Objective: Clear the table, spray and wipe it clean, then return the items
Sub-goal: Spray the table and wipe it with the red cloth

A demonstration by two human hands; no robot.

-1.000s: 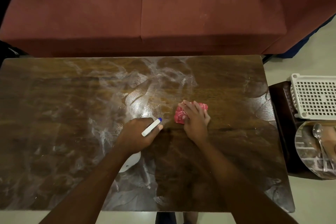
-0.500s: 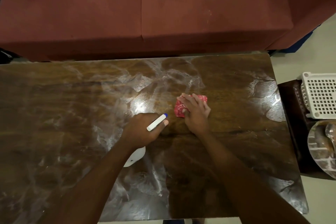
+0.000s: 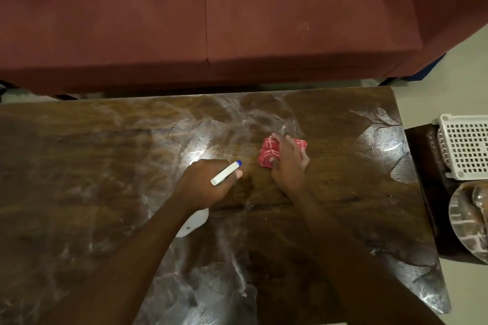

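A dark wooden table [image 3: 79, 166] fills the view, its glossy top streaked with whitish wet smears. My left hand [image 3: 203, 185] is closed round a white spray bottle [image 3: 194, 221]; the blue-tipped nozzle [image 3: 226, 173] points up and to the right, and the bottle's body shows below my wrist. Just right of the nozzle, my right hand [image 3: 289, 161] presses flat on a bunched red cloth with white lines [image 3: 269, 152] near the table's middle.
A maroon sofa [image 3: 211, 21] runs along the table's far side. At the right, a low dark stool [image 3: 425, 161] carries a white perforated basket [image 3: 467, 145] and a shiny round tray [image 3: 464, 221]. Pale floor shows beyond the table's right edge.
My view has shifted so the table sits lower and further left in frame. Both hands keep their hold; the right hand with the cloth has edged slightly away from me.
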